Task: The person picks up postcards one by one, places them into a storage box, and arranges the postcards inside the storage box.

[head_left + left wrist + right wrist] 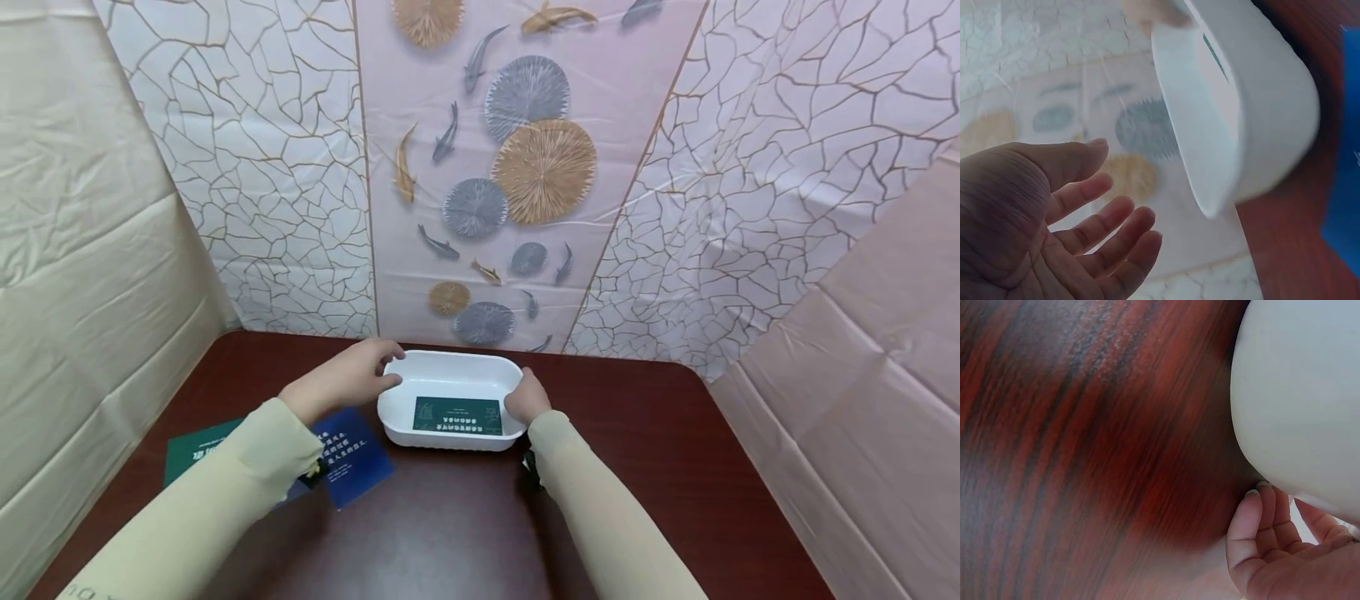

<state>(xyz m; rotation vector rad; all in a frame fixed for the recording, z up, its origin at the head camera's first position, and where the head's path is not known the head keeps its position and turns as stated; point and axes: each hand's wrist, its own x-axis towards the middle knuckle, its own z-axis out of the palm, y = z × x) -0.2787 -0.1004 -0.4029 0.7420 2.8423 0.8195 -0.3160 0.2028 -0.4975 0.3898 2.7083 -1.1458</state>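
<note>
A white plastic tray (450, 371) with rounded corners stands upright towards the back of the table. Inside it lies a dark green card (457, 415) with white print. My right hand (528, 396) grips the tray's right end, thumb over the rim and inside. Under the wall, the right wrist view has the right hand's curled fingers (1250, 519) against the tray's outer side. At the opposite end, my left hand (360, 367) hovers beside the rim. In the left wrist view, the left hand (1066, 219) has its fingers spread and loosely bent, apart from the tray and holding nothing.
On the left of the dark red table (420, 533) lie a blue printed card (356, 462) and a green printed one (187, 454), partly hidden by my left sleeve. Patterned cloth (480, 208) hangs behind the table, and pale cloth flanks both sides.
</note>
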